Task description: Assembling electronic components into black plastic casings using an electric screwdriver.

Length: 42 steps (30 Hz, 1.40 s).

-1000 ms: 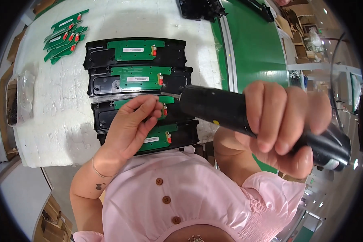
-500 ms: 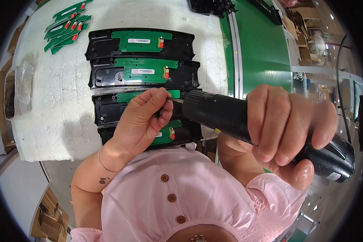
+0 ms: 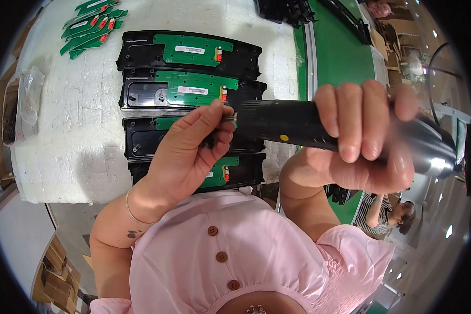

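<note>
My right hand [image 3: 369, 136] is wrapped round a black electric screwdriver [image 3: 282, 118], held almost level with its nose toward the left. At that nose, my left hand [image 3: 186, 146] pinches the short metal bit [image 3: 229, 118] between thumb and finger. Small dark pieces partly show in the curl of the left fingers; I cannot tell what they are. Below the hands lie black plastic panels, among them a near panel [image 3: 250, 170] and one partly covered panel [image 3: 141, 144]. A green circuit board [image 3: 214, 90] sits in the panel just beyond.
The farthest black panel [image 3: 141, 52] also carries a green board. Several loose green boards [image 3: 91, 31] are heaped at the far left, with a clear plastic bag [image 3: 31, 104] at the left edge. Black parts [image 3: 285, 10] lie at the back. A person [image 3: 382, 212] is at the right.
The screwdriver has swung from slanting down rightward to nearly level, its rear end raised by my right hand. My left hand stays at the bit. The person at right has come into view.
</note>
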Available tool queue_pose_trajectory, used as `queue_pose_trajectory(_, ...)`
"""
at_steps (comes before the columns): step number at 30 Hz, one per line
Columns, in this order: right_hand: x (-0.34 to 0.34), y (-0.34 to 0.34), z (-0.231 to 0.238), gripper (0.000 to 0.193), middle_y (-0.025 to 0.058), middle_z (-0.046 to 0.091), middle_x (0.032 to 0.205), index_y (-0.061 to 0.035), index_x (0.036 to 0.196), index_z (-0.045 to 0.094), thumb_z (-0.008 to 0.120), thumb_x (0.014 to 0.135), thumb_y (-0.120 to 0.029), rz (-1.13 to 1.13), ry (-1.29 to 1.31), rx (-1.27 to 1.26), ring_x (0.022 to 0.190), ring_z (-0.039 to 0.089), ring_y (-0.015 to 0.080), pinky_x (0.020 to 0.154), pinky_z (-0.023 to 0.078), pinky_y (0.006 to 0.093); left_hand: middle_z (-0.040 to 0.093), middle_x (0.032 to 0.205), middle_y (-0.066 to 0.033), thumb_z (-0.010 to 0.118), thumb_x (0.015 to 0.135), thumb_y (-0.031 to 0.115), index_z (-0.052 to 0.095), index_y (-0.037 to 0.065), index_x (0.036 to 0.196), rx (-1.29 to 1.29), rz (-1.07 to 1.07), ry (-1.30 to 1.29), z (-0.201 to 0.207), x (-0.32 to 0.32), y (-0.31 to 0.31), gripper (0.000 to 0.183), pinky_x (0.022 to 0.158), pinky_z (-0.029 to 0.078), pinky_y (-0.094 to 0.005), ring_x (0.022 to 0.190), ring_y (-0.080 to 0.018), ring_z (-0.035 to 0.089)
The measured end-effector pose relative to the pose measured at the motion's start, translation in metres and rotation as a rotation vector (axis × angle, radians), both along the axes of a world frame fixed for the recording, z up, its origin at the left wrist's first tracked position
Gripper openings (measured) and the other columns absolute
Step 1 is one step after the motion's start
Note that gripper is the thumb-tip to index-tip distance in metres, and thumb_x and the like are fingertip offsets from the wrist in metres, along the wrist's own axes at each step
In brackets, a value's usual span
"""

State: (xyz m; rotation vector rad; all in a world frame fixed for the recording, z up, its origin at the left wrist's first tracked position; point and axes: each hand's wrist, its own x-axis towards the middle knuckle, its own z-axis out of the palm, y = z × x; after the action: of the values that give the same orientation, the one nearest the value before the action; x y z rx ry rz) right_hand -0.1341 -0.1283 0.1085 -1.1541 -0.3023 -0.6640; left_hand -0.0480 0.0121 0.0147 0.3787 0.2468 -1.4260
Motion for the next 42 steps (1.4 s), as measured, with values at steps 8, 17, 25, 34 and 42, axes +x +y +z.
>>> queue_pose_trajectory(8,-0.008,0.016,0.018,0.022,-0.0050,0.045,0.057,-0.0135,0.075,0.038,0.058,0.066,-0.013,-0.161,0.004,-0.042,0.050,0.044,0.0067,0.055,0.036,0.0199,0.058,0.079,-0.0025,0.053,0.084,0.018,0.056,0.004,0.092,0.111,0.015,0.074,-0.003,0.005,0.001,0.016,0.062,0.051,-0.0170,0.069,-0.0080,0.057)
queue_pose_trajectory(17,-0.010,0.016,0.019,0.023,-0.0061,0.047,0.058,-0.0142,0.076,0.038,0.059,0.066,-0.013,-0.098,0.035,-0.114,0.049,0.046,0.0055,0.054,0.037,0.0182,0.057,0.073,-0.0011,0.054,0.083,0.021,0.056,0.006,0.086,0.006,-0.024,-0.005,-0.006,0.002,0.004,0.015,0.058,0.049,-0.0169,0.064,-0.0068,0.056)
queue_pose_trajectory(25,-0.013,0.016,0.018,0.028,-0.0055,0.054,0.058,-0.0109,0.088,0.045,0.064,0.068,-0.012,-0.028,0.013,-0.297,0.048,0.051,0.0052,0.049,0.041,0.0168,0.050,0.062,0.0020,0.055,0.083,0.021,0.054,0.007,0.074,-0.037,-0.049,-0.180,-0.008,0.000,0.004,0.017,0.046,0.034,-0.0154,0.052,-0.0041,0.042)
queue_pose_trajectory(34,0.001,0.016,-0.001,0.028,-0.0053,0.044,0.061,-0.0092,0.097,0.048,0.047,0.070,-0.014,-0.186,-0.015,-0.095,0.054,0.042,0.0061,0.056,0.031,0.0239,0.056,0.090,-0.0081,0.047,0.087,0.026,0.051,0.000,0.101,-0.078,-0.027,-0.044,0.013,-0.009,-0.004,0.030,0.072,0.045,-0.0214,0.082,-0.0128,0.053)
queue_pose_trajectory(42,0.042,-0.013,-0.045,0.023,0.0039,0.038,0.058,-0.0045,0.091,0.044,0.043,0.070,-0.012,-0.402,0.264,0.015,0.049,0.037,0.0139,0.055,0.035,0.0305,0.048,0.110,-0.0213,0.036,0.091,0.019,0.039,-0.010,0.115,0.050,-0.120,-0.079,0.001,-0.006,0.010,0.038,0.088,0.043,-0.0279,0.103,-0.0272,0.050)
